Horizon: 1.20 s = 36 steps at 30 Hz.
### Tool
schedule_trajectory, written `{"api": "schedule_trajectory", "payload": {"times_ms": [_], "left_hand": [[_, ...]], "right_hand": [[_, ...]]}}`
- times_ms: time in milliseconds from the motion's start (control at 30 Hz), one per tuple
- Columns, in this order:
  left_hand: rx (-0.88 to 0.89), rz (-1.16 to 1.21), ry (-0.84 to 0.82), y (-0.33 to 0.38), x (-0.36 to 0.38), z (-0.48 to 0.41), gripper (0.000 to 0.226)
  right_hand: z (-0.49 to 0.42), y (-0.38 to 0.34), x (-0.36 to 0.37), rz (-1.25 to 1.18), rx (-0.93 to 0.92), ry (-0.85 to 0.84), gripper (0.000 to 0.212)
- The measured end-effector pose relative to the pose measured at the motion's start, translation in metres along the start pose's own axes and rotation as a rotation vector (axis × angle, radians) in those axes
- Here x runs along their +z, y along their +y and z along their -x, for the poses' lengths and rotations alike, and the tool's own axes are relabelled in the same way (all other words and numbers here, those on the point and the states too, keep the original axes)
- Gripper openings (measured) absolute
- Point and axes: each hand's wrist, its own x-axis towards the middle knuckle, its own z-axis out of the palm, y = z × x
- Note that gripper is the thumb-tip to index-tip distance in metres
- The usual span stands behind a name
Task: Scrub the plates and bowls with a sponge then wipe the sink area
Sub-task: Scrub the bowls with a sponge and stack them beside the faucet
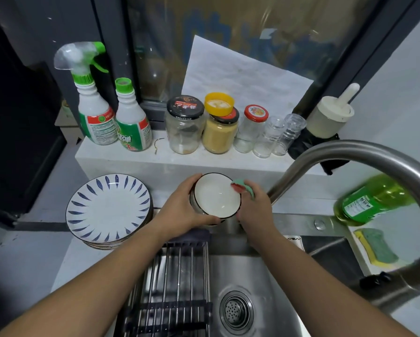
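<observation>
Head view: bowl (216, 196) is held up over the far edge of the sink (277, 276), tilted w/ its white inside facing the camera. The left hand (179, 208) wraps its left side, thumb over the dark rim and fingers curled under. The right hand (255, 207) is closed round a green/red sponge (240, 187), which it pinches against the bowl's upper-right rim. The inside looks pretty clean already, no suds visible, though I can't tell about the outside or base. To do this step well, IMO: work the sponge round the whole rim, then sweep the inner wall down to the centre, turning the bowl w/ the left hand rather than stretching the right wrist. Firm grip needed, b/c a glazed bowl gets slippery when wet. Do the outside and foot too, and stay over the basin so drips land there. The stack of blue-leaf plates (108, 207) waits on the counter left of the sink, near the bowl, by the roll-up rack (177, 271). Soap bottle (374, 199) and a spare sponge (376, 246) sit on the right, beyond the tap (350, 154), if more detergent is wanted.
</observation>
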Motion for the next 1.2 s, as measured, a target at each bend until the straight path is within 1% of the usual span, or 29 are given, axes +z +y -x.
{"api": "schedule_trajectory", "payload": {"times_ms": [167, 267, 333, 433, 500, 533, 567, 633, 667, 733, 767, 800, 833, 867, 933, 967, 1033, 1067, 1100, 1133, 1167, 1200], "left_hand": [[0.002, -0.064, 0.047, -0.014, 0.004, -0.001, 0.102], [-0.016, -0.095, 0.072, -0.019, 0.005, -0.002, 0.107], [-0.001, -0.120, 0.073, -0.020, 0.007, -0.003, 0.106], [-0.006, -0.158, 0.075, -0.022, 0.009, -0.001, 0.108], [-0.020, -0.172, 0.082, -0.021, 0.012, 0.002, 0.110], [-0.022, -0.168, 0.091, -0.019, 0.013, 0.003, 0.109], [-0.025, -0.166, 0.099, -0.017, 0.014, 0.004, 0.107], [-0.038, -0.168, 0.106, -0.013, 0.017, 0.006, 0.109], [-0.053, -0.166, 0.106, -0.010, 0.018, 0.009, 0.111], [-0.076, -0.166, 0.118, -0.004, 0.019, 0.016, 0.119], [-0.081, -0.174, 0.123, -0.001, 0.019, 0.023, 0.122], [-0.086, -0.183, 0.128, 0.002, 0.018, 0.032, 0.124], [-0.108, -0.183, 0.137, 0.004, 0.018, 0.041, 0.125], [-0.140, -0.170, 0.147, 0.008, 0.019, 0.054, 0.123], [-0.186, -0.087, 0.201, 0.022, 0.024, 0.085, 0.105], [-0.199, -0.012, 0.237, 0.030, 0.029, 0.100, 0.093], [-0.255, 0.227, 0.240, 0.055, 0.048, 0.131, 0.060], [-0.309, 0.368, 0.175, 0.069, 0.060, 0.143, 0.046], [-0.377, 0.492, 0.102, 0.085, 0.074, 0.159, 0.042], [-0.434, 0.608, 0.045, 0.095, 0.086, 0.167, 0.045], [-0.475, 0.705, 0.024, 0.102, 0.098, 0.175, 0.048], [-0.511, 0.793, 0.038, 0.109, 0.111, 0.184, 0.052]], "right_hand": [[0.003, -0.004, 0.004, -0.053, -0.018, -0.019, 0.019], [-0.008, 0.012, 0.002, -0.122, -0.005, -0.009, 0.027], [-0.013, 0.022, -0.003, -0.171, -0.014, 0.013, 0.033], [0.019, -0.004, -0.008, -0.164, -0.053, 0.048, 0.036], [0.033, -0.015, -0.014, -0.149, -0.100, 0.044, 0.033], [0.039, -0.020, -0.018, -0.178, -0.104, 0.027, 0.032], [0.045, -0.024, -0.021, -0.237, -0.085, -0.007, 0.029], [0.055, -0.034, -0.027, -0.425, 0.027, -0.119, 0.017], [0.059, -0.037, -0.032, -0.513, 0.123, -0.173, 0.023], [0.067, -0.039, -0.041, -0.613, 0.303, -0.223, 0.043], [0.071, -0.038, -0.047, -0.627, 0.353, -0.226, 0.049], [0.075, -0.035, -0.052, -0.622, 0.376, -0.250, 0.051], [0.081, -0.032, -0.058, -0.590, 0.379, -0.304, 0.047], [0.089, -0.030, -0.064, -0.531, 0.369, -0.366, 0.038], [0.104, -0.024, -0.077, -0.409, 0.348, -0.418, 0.018], [0.111, -0.022, -0.083, -0.384, 0.342, -0.404, 0.013], [0.126, -0.016, -0.095, -0.382, 0.335, -0.381, 0.014], [0.131, -0.011, -0.099, -0.382, 0.337, -0.379, 0.014], [0.141, -0.006, -0.108, -0.372, 0.342, -0.387, 0.015], [0.144, 0.000, -0.112, -0.359, 0.339, -0.395, 0.017], [0.148, 0.007, -0.117, -0.347, 0.343, -0.408, 0.022], [0.155, 0.012, -0.126, -0.331, 0.337, -0.418, 0.027]]}}
